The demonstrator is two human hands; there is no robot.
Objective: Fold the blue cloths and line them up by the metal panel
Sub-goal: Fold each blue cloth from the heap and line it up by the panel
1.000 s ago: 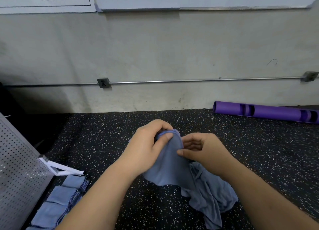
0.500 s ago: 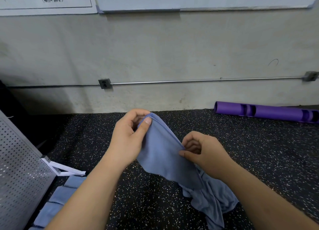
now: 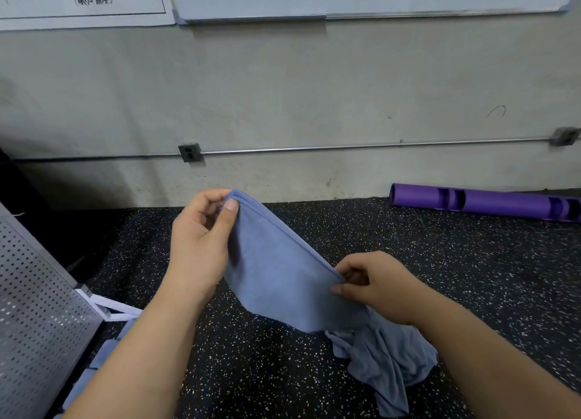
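Blue cloth (image 3: 283, 280), top edge in pinch grip of left hand (image 3: 201, 245) and right hand (image 3: 379, 288)

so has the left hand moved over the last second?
Yes. The left hand, pinching the blue cloth, has gone up and left in view, closer to the wall outlet, which sits where it did.

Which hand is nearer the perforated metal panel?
Left. The left hand, pinching a raised corner of the blue cloth, is right of the perforated metal panel; the right hand pinches a lower corner, farther right.
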